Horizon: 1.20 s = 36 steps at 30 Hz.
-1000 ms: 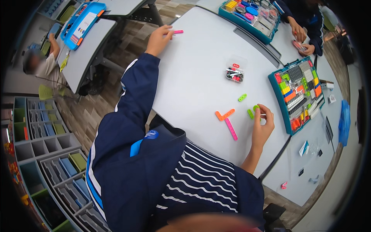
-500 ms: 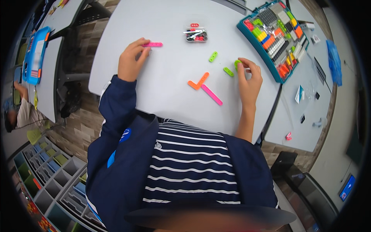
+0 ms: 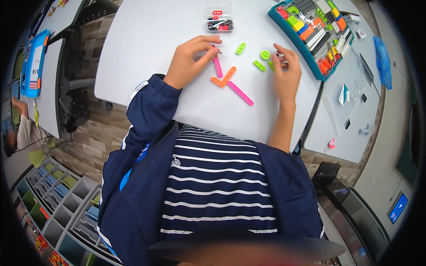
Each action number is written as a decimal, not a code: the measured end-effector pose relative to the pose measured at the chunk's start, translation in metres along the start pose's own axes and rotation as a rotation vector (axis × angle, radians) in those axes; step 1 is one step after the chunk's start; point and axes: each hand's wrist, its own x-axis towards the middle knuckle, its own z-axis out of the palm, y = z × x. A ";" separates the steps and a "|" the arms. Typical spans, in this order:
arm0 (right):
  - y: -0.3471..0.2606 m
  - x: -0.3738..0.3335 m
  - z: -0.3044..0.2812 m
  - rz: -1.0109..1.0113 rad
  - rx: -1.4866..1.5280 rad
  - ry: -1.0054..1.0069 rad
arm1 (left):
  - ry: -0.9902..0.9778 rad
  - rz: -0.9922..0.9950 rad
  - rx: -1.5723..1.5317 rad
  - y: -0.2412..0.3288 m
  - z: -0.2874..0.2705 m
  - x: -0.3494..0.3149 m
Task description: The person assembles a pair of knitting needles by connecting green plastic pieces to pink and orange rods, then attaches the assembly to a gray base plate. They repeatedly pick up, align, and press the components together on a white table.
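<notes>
Wood floor (image 3: 100,133), white tables (image 3: 146,40), shelving (image 3: 57,208).

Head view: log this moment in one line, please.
left hand: fingers on pink strip | right hand: beside green ring | orange piece, parts tray on table

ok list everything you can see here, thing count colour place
white table: one, white, in front of the person
pink strip: one, pink, at the left hand's fingertips
long pink strip: one, pink, flat on the table between the hands
orange L-piece: one, orange, beside the long pink strip
green strips: two, green, above the orange piece
green round piece: one, green, by the right hand
clear small box: one, clear with red and dark parts, far table edge
teal parts tray: one, teal, upper right, filled with coloured pieces
left hand: sleeved in navy, pinching the pink strip
right hand: bare forearm, fingers curled on the table; contents unclear
</notes>
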 end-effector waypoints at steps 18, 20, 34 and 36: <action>-0.004 -0.005 -0.037 0.136 -0.101 -0.310 | 0.121 -0.190 -0.114 -0.001 0.000 -0.005; -0.006 -0.006 -0.032 0.111 -0.138 -0.306 | 0.102 -0.278 -0.276 0.003 0.001 -0.005; -0.045 -0.020 0.004 0.345 0.759 -0.336 | -0.114 -0.569 -0.763 0.036 0.043 0.001; -0.044 -0.020 0.006 0.382 0.767 -0.338 | -0.100 -0.540 -0.764 0.035 0.044 -0.001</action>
